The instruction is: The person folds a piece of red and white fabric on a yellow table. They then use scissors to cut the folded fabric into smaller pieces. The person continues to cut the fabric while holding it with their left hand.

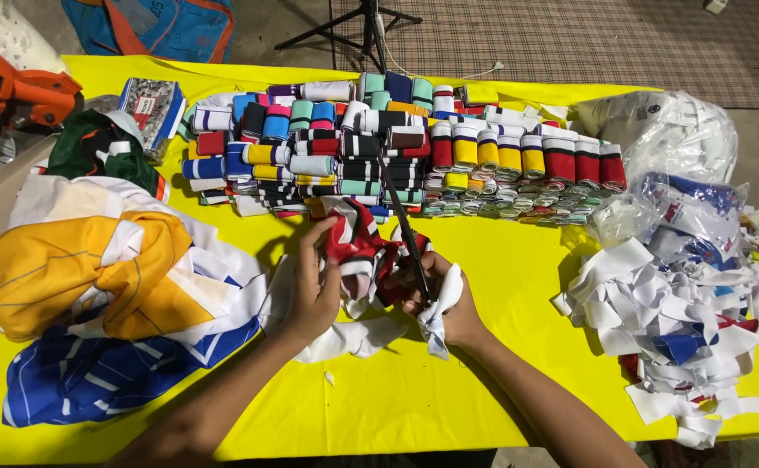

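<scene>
Centrally, I saw both hands meeting over the yellow worktop. My left hand was clenched on a bunched red, white and dark strip, pinning its left side. My right hand gripped the handles of the scissors, with a white scrap caught under the fingers. The strip lay between the two hands, touching both. The scissors' long axis ran from the right hand up and slightly left, away from me, the blades crossing the strip's right side and pointing toward the rolled trims. I judged the right hand nearer the cut line and the left nearer the bulk of the strip. Cut offcuts lay well apart to the right, folded fabric to the left.
</scene>
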